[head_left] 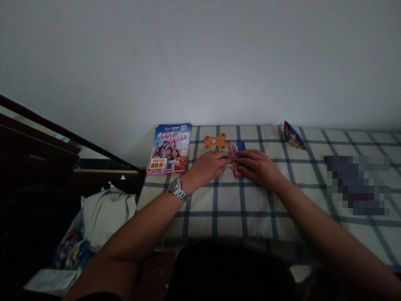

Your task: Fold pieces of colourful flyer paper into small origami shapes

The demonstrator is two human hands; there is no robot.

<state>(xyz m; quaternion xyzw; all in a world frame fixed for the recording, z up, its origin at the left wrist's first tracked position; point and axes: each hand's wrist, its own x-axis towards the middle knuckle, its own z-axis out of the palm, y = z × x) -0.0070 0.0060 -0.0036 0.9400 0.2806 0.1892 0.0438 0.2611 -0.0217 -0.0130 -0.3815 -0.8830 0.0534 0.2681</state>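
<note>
A small folded flyer (239, 146), blue with a pink-red strip along it, lies on the checked cloth in front of me. My left hand (210, 168) touches its left side, fingers close together and their tips at the pink-red strip. From the other side my right hand (259, 168) holds it, with fingers reaching across the blue part to the strip. Both hands partly cover the paper. To the left rests a stack of printed flyers (171, 149). A flyer folded into a pointed shape (293, 137) stands at the right, apart from my hands.
The checked cloth (200, 213) covers a surface against a pale wall (200, 62). Just beyond my left hand is an orange bear picture (215, 141). A blurred-out dark object (357, 184) lies at right. Down at left are a white bag (105, 215) and dark wooden rails (62, 136).
</note>
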